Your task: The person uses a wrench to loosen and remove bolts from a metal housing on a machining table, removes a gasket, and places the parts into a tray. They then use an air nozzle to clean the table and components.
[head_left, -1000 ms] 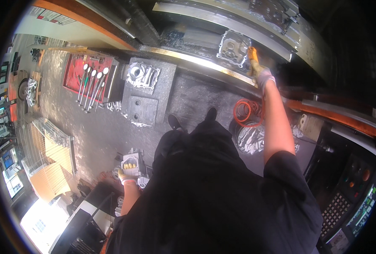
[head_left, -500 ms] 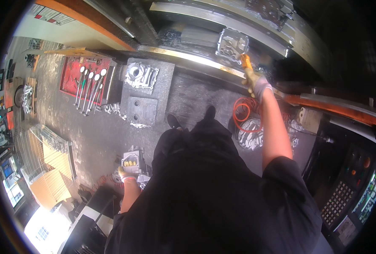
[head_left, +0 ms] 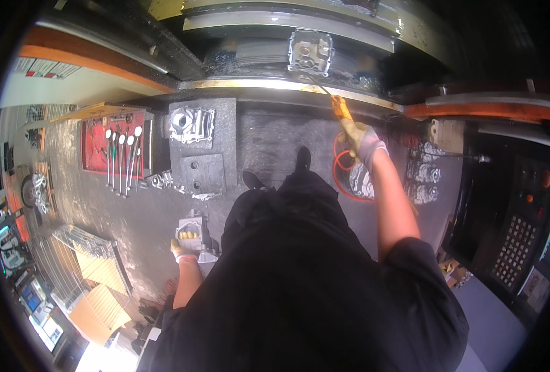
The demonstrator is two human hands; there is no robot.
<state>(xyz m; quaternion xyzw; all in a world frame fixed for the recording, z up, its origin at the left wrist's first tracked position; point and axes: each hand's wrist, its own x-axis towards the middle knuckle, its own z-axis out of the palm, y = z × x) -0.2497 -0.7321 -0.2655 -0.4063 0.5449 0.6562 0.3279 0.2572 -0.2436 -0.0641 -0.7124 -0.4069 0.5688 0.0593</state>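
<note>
My left hand (head_left: 180, 249), in a pale work glove, grips a grey metal casting (head_left: 202, 235) low at my left side, its yellowish fingertips showing through the casting's opening. My right hand (head_left: 356, 135), gloved too, is wrapped round an orange air blow gun (head_left: 341, 108). The gun's thin dark nozzle points up and left, toward another metal casting (head_left: 311, 52) lying on the machine bed beyond the metal sill. A red hose (head_left: 338, 166) loops below my right hand. Its join to the gun is hidden.
A metal sill (head_left: 268, 84) runs across the machine's front. Left of my feet, a housing (head_left: 191, 124) sits on a dark board, near a red tray (head_left: 95, 146) with several dial gauges. More castings (head_left: 423, 173) stand at right, beside a control panel (head_left: 515, 242).
My right hand has drawn back from the casting on the machine bed, bringing the gun nearer me. My left hand still holds its casting. The whole view has shifted slightly.
</note>
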